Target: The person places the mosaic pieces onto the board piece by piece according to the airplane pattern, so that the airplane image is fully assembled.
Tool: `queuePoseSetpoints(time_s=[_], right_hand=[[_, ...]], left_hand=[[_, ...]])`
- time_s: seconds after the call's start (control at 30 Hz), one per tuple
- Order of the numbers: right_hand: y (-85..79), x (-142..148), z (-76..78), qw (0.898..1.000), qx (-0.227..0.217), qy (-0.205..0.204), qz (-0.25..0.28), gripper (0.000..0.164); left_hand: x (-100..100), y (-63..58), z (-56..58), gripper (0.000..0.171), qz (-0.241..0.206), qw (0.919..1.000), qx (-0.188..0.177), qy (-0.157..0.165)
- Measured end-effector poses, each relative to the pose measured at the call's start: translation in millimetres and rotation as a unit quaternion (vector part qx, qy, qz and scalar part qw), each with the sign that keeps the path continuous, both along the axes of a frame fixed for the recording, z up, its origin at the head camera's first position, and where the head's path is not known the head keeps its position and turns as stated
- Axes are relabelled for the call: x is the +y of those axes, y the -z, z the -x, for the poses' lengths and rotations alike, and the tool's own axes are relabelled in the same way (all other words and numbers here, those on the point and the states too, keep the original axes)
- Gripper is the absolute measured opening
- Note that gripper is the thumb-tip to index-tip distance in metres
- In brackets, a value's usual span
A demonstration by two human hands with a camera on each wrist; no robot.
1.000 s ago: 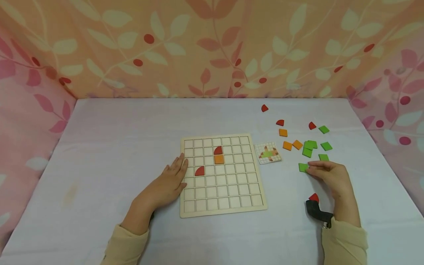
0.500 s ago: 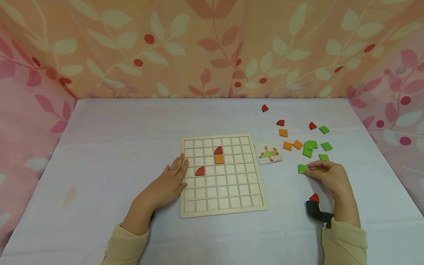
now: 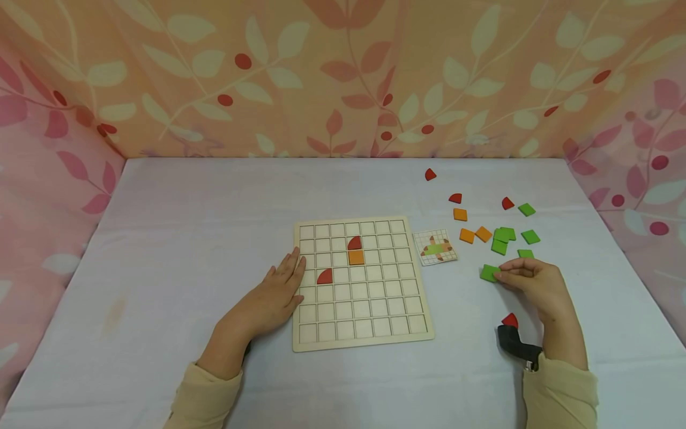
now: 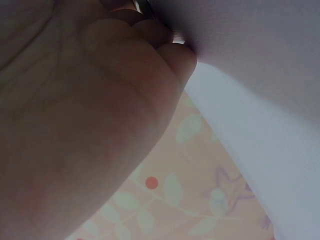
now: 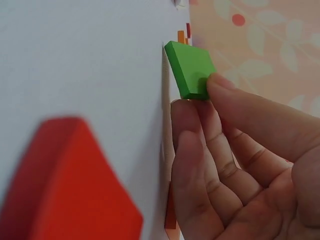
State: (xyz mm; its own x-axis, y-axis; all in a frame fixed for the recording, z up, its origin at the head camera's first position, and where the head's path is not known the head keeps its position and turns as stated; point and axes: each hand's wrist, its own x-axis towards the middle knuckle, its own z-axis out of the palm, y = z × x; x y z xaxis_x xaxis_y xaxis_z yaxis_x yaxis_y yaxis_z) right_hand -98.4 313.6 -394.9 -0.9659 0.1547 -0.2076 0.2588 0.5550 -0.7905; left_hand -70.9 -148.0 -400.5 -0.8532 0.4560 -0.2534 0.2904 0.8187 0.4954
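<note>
I see a white-covered desk (image 3: 214, 196) with a faint tan stain (image 3: 115, 313) toward its left side. An orange leaf-print backdrop (image 3: 289, 113) lines its far edge for me, pink leaf-print cloths (image 3: 37, 155) flanking left and right.

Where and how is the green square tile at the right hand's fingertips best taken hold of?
Probably at the end nearest the right hand, coming from the right. The green square tile is thin with broad, flat faces, so a thumb-and-finger pinch across them should suit it, leaving its opposite end clear of the fingers.
</note>
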Motion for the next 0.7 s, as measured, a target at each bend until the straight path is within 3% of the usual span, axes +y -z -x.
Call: queuePoseSetpoints(time_s=[0.47, 0.7], right_hand=[[-7.3, -9.9, 0.2, 0.999, 0.004, -0.001, 0.036, 0.023], [-10.4, -20.9, 0.0, 0.999, 0.008, -0.011, 0.038, 0.029]], left_hand=[[-0.1, -1.1, 0.1, 0.066, -0.004, 1.0, 0.004, 0.002], [-0.2, -2.0, 0.1, 0.066, 0.0, 1.0, 0.005, 0.006]])
